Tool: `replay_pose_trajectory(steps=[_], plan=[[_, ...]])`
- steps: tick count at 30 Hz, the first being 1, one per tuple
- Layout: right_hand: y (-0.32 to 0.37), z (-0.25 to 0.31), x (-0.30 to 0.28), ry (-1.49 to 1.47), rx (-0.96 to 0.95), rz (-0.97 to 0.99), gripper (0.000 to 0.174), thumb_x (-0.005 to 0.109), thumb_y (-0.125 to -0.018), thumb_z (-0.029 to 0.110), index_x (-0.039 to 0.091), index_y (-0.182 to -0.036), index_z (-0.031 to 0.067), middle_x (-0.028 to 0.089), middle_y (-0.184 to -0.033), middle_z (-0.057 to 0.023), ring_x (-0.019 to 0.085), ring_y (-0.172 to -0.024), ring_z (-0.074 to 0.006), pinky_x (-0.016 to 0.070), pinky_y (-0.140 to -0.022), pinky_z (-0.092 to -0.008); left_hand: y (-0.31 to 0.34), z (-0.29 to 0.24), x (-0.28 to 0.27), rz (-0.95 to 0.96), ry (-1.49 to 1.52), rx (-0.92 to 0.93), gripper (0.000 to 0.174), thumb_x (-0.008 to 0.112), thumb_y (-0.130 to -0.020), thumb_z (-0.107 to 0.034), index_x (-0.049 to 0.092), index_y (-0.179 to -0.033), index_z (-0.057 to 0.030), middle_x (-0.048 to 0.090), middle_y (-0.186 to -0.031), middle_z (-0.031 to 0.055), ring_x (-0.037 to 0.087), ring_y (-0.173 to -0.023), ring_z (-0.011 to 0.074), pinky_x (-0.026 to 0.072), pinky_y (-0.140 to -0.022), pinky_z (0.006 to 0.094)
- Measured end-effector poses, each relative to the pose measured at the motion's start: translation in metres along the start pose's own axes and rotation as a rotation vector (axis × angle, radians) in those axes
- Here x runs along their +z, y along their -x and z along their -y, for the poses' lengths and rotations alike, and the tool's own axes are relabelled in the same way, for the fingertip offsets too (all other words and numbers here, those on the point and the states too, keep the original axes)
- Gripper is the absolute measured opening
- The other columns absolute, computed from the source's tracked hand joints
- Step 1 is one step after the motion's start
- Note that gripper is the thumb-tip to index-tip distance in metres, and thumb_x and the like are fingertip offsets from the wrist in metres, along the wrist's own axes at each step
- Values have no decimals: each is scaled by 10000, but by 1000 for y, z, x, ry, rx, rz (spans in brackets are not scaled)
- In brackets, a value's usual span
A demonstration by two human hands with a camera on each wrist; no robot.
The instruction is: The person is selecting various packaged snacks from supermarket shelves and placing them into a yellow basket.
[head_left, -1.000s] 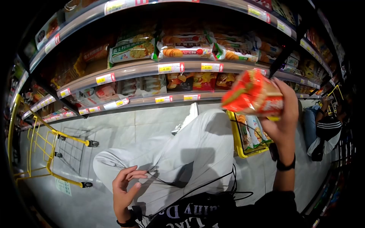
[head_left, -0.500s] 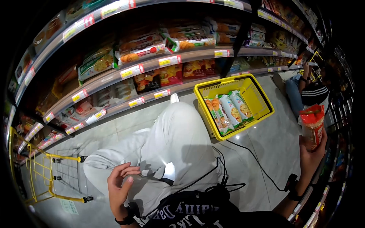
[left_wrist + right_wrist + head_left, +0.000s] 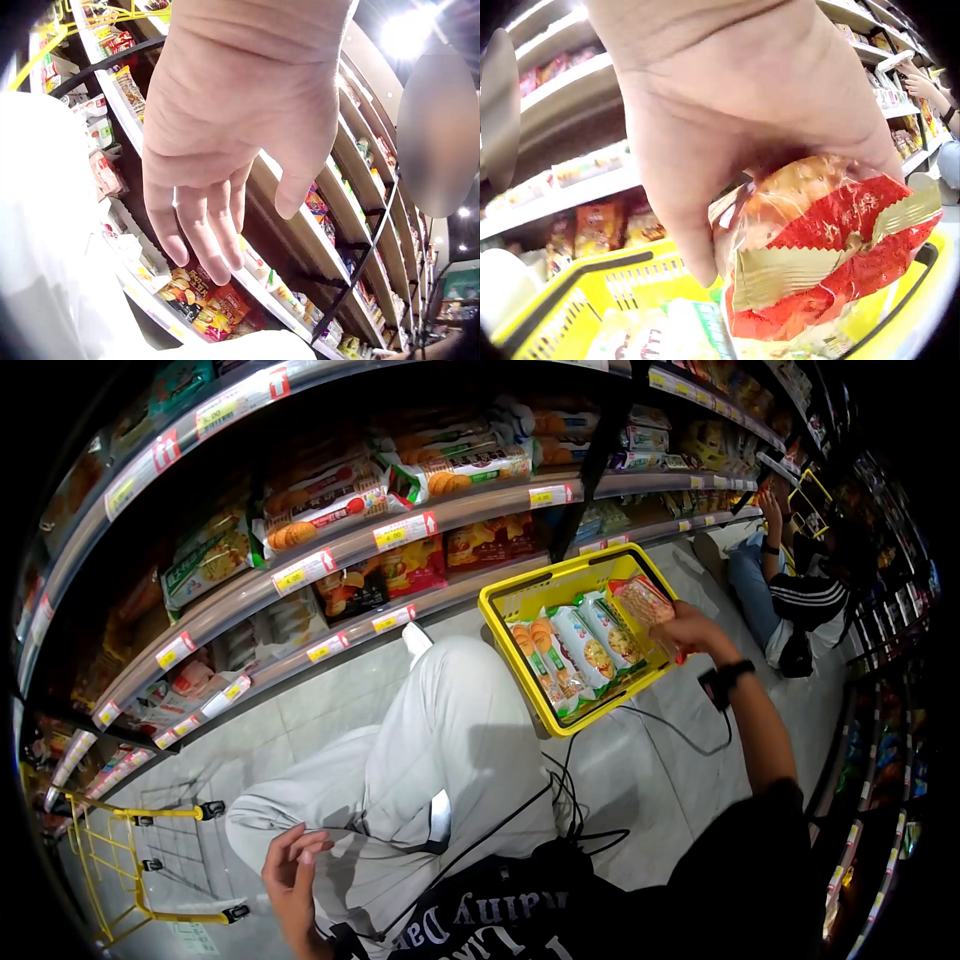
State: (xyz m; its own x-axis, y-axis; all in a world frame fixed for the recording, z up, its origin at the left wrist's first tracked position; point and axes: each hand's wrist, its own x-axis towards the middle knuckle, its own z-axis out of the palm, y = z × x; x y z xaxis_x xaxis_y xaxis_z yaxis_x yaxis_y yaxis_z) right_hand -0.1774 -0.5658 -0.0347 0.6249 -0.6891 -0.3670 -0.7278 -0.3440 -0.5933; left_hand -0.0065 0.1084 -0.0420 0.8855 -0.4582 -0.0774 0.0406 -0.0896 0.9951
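Packet (image 3: pixel 832 247) of crinkly red film is gripped over slotted yellow basket (image 3: pixel 508 603).

Strongly bowed and black at the corners in the head view, with dim shelf recesses and soft shadows across the pale grey trousers (image 3: pixel 440 710). Washed out by ceiling lamps in the left wrist view; overexposed in the right, with oval blurred patches in both.
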Motion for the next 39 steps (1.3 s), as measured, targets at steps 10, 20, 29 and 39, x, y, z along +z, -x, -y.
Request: replay_pose_trajectory(steps=[10, 20, 29, 39], plan=[[-125, -50, 27, 183, 272, 102, 358, 768, -758, 339, 691, -875, 9, 670, -701, -84, 645, -538, -183, 485, -490, -338, 4, 2, -10, -130, -160, -126, 355, 587, -975, -133, 557, -1275, 55, 625, -1277, 178, 665, -1013, 226, 486, -915, 316], [-112, -52, 36, 588, 129, 7, 686, 743, -846, 487, 546, -1272, -13, 719, -990, -169, 714, -859, -249, 566, -732, -354, -2, 2, -16, -134, -228, -192, 354, 585, -979, -121, 553, -1291, 44, 617, -1289, 163, 659, -1011, 197, 476, -912, 303], [-74, -40, 15, 399, 214, 340, 687, 768, -836, 462, 519, -1296, 16, 643, -1269, -150, 648, -1026, -248, 549, -764, -348, 0, 17, -7, -31, -245, -272, 368, 597, -987, -131, 541, -1302, 49, 611, -1285, 150, 645, -1040, 195, 460, -952, 309], [-102, -92, 27, 297, 8, 322, 558, 739, -877, 405, 519, -1222, 25, 683, -922, -77, 646, -739, -154, 520, -638, -303, -7, 26, -11, 0, -251, -322, 373, 593, -996, -142, 532, -1316, 41, 625, -1261, 129, 645, -1033, 176, 461, -913, 286]])
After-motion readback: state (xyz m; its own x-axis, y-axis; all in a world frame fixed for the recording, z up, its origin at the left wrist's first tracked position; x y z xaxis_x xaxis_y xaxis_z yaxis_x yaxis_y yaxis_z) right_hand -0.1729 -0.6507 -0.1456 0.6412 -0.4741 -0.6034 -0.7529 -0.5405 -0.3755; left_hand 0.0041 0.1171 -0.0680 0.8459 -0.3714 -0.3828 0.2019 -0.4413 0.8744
